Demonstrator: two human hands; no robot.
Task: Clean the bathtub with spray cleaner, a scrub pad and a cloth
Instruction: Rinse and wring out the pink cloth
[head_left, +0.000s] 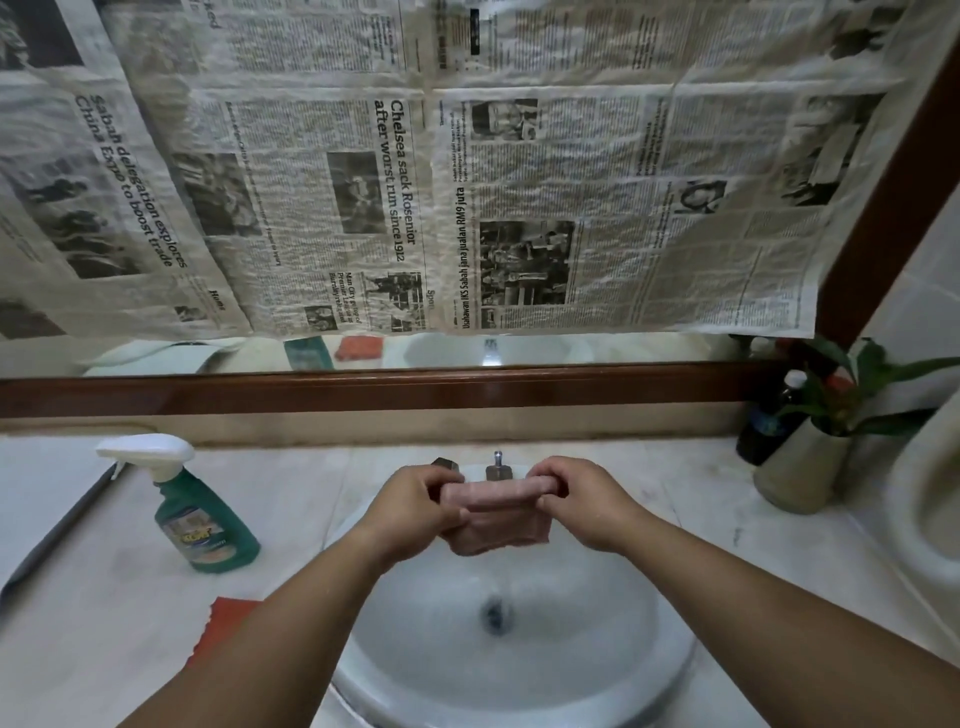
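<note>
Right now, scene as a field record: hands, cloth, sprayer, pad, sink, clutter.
left hand: grips the pink cloth at its left end
right hand: grips its right end
cloth position: bunched, held over the sink, in front of the tap
spray bottle: green, upright on the counter, left of the sink, untouched
red pad: flat on the counter, partly hidden by the left forearm
mirror: mostly covered with newspaper
far right: potted plant and dark bottle on the counter
</note>
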